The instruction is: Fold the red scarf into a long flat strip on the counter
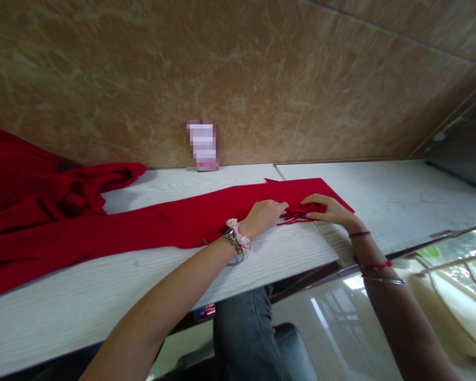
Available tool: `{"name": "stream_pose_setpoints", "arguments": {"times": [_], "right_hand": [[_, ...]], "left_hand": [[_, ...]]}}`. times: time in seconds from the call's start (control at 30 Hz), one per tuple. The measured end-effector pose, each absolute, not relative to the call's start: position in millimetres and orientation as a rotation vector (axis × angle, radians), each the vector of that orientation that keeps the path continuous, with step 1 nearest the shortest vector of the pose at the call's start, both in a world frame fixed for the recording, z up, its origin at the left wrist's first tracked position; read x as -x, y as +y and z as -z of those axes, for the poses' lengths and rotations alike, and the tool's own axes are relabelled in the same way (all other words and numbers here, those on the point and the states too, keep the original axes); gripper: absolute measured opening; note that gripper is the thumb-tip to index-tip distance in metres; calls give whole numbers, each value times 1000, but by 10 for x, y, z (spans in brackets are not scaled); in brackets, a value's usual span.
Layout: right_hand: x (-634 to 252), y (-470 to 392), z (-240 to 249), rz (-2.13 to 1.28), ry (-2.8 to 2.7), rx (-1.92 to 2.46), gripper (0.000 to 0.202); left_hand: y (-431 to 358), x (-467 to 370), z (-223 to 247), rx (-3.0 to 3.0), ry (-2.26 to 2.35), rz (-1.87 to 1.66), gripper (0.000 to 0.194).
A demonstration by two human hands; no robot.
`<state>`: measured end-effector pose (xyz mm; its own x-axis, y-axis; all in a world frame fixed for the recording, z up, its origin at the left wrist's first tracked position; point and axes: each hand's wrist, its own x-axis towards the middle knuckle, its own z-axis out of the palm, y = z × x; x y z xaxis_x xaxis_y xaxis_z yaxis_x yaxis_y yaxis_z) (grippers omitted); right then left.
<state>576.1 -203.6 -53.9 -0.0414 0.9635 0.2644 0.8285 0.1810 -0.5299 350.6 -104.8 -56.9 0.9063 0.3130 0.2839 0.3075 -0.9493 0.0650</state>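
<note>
A long strip of red cloth (198,211) lies along the white wood-grain table, with thin loose strands at its near edge by the right end. My left hand (264,217) rests over this edge, its fingertips pinched together on the cloth beside the strands. Facing it from the right, my right hand (329,209) touches the cloth with thumb and fingers apart, red fabric showing between them. Some dark detail among the strands is too small to make out. Bracelets circle both wrists, and a watch is on the left one.
Bunched red fabric (35,185) is heaped at the left end of the table (143,296). A small blurred-out card or packet (204,145) leans on the brown marbled wall (238,79). A seam crosses the tabletop near my right hand. Below the front edge are my knees (246,333).
</note>
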Motion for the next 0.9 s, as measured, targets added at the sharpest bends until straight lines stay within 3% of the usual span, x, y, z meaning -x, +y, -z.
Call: {"name": "stream_pose_setpoints", "arguments": {"times": [0.43,0.9], "right_hand": [[-5742,-2011,591,-35,-1931,1797,17],[-5771,-2320,675,226,-2198,1835,32]], "left_hand": [[-1106,-3475,496,-3044,518,-442,19],[-1200,-3468,459,-3250,180,-359,15]]}}
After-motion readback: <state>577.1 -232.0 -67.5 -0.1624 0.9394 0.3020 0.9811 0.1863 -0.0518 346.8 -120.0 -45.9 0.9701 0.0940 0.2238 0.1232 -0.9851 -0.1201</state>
